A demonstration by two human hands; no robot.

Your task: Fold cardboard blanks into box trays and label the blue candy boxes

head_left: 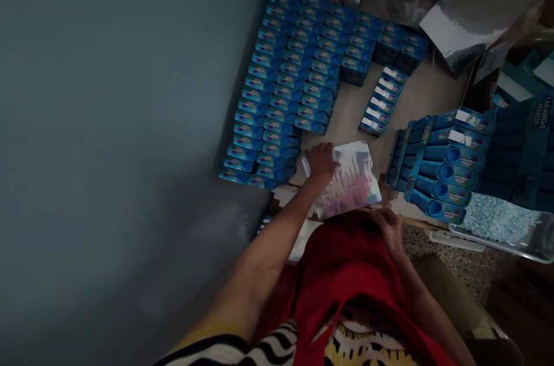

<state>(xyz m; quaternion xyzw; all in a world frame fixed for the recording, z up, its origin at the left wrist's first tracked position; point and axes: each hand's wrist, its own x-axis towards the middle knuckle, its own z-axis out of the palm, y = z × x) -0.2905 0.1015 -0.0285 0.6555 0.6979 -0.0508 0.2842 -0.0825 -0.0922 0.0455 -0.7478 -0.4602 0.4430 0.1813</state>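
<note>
My left hand (321,163) grips the left side of a shiny, see-through sheet or flat packet (351,181) with white and pinkish patches, its thumb lying on top. The sheet rests near the front edge of the table. By its lower right corner, at the table edge, is my right hand (390,228), fingers curled together. Whatever those fingers hold, if anything, is too dark to make out. Beyond the sheet a short row of blue boxes with white tops (381,101) lies on the table.
Many blue boxes (277,89) stand in packed rows along the wall (130,94). Blue boxes with round openings (445,164) are stacked on the right. A clear tray (515,247) holds pale blue-white bits. A plastic bag of white material (471,14) lies at the back right.
</note>
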